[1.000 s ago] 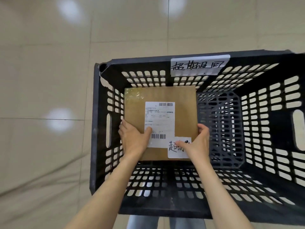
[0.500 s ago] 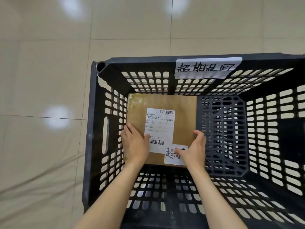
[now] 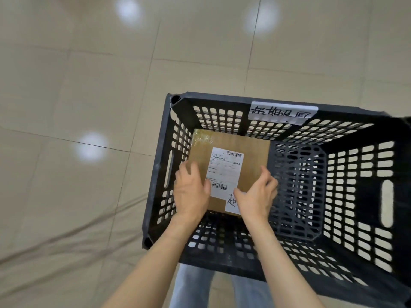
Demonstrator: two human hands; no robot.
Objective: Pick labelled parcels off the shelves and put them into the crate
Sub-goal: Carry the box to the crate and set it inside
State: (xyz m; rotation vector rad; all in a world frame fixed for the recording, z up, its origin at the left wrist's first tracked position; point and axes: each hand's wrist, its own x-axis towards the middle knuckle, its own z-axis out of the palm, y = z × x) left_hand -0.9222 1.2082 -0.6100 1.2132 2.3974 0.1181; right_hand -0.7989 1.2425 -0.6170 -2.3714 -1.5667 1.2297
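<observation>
A flat brown cardboard parcel (image 3: 253, 150) with a white shipping label (image 3: 224, 172) and a handwritten sticker lies on the bottom of the black slatted crate (image 3: 156, 187), against its left wall. My left hand (image 3: 191, 194) hovers above the parcel's near left corner with fingers spread. Over the near right corner is my right hand (image 3: 256, 197), fingers loosely curled and apart. Neither hand grips the parcel. The hands hide the parcel's near edge.
A white handwritten tag (image 3: 282, 112) sits on the crate's far rim. The right half of the crate floor (image 3: 298, 192) holds nothing. Beige floor tiles (image 3: 89, 85) surround the crate. My legs in jeans (image 3: 191, 285) stand at its near side.
The parcel went down to the crate floor and both hands let go of it and lifted. The view shifted, so the crate now sits further right.
</observation>
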